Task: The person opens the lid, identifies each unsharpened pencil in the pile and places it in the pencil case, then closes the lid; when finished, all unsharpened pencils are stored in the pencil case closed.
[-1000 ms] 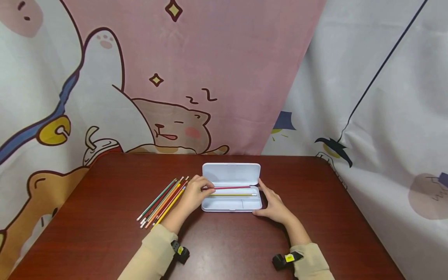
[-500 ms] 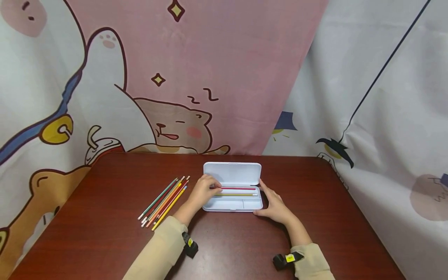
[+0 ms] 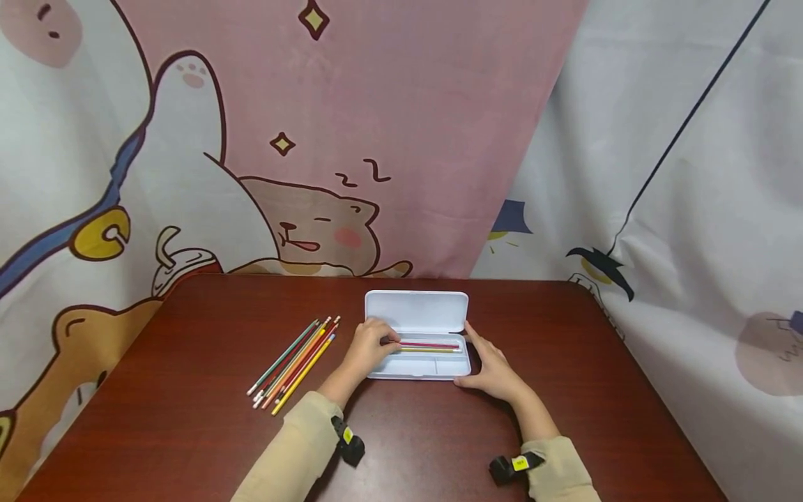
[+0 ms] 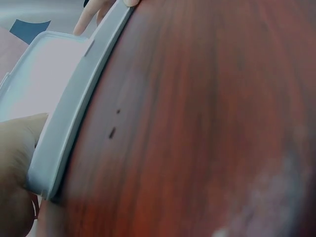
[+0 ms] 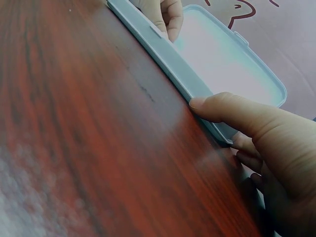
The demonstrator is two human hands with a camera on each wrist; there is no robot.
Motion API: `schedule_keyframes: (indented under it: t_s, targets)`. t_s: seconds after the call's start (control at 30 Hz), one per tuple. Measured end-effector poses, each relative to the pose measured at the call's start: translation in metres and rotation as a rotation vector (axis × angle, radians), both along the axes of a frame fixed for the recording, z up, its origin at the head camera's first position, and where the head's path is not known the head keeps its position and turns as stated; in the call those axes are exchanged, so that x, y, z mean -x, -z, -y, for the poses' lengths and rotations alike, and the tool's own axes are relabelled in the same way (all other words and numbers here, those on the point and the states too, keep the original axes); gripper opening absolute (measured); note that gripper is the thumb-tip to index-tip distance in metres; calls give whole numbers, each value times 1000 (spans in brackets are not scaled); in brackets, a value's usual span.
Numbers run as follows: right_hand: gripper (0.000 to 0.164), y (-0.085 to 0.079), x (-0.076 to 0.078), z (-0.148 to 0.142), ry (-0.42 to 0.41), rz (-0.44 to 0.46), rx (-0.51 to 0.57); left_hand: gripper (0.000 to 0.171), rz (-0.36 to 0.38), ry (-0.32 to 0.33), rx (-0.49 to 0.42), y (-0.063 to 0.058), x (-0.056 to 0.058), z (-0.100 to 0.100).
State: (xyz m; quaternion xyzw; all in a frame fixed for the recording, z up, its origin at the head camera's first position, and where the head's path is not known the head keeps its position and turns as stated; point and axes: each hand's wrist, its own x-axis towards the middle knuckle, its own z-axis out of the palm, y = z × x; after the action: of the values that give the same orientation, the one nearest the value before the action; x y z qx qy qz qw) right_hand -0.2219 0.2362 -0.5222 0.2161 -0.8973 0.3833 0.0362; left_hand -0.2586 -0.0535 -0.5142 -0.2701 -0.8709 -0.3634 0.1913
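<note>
A white pencil case (image 3: 452, 366) lies on the table with its lid (image 3: 416, 312) raised at the back. My left hand (image 3: 369, 347) reaches over its left end and pinches the left end of a red pencil (image 3: 439, 345), low in the long compartment. Right beside that lies a yellow pencil (image 3: 429, 351) with a white tip. The left fingertips hide the near ends of both. My right hand (image 3: 494, 366) grips the case's right end, thumb (image 5: 212, 106) at the front corner and fingers behind.
Several coloured pencils (image 3: 295, 364) lie in a slanting bundle on the brown table (image 3: 414, 432), left of the case. Two smaller compartments run along the case's front. A curtain with cartoon animals (image 3: 326, 223) hangs behind the table.
My left hand has moved right and a little toward the front with the red pencil, bringing it down beside the yellow one. The right hand has stayed at the case.
</note>
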Motion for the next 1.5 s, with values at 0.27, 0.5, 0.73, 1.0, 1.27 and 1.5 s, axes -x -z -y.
schedule_keyframes:
  t_s: [0.27, 0.5, 0.73, 1.0, 1.27, 1.5]
  targets:
    - [115, 1, 0, -1, 4, 25, 3, 12, -15, -27, 28, 3, -1, -4]
    - [114, 1, 1, -1, 6, 19, -2, 12, -8, -23, 26, 3, 0, -3]
    - [114, -1, 0, -1, -1, 24, 0, 15, 10, 4, -79, -4, -5, 1]
    - [114, 0, 2, 0, 3, 16, -11, 17, -58, -36, -154, -16, -21, 19]
    - [114, -1, 1, 0, 5, 27, -4, 20, -81, -84, -208, -23, -44, 45]
    - [114, 0, 0, -1, 10, 31, -7, 24, -123, -132, -201, -22, -63, 67]
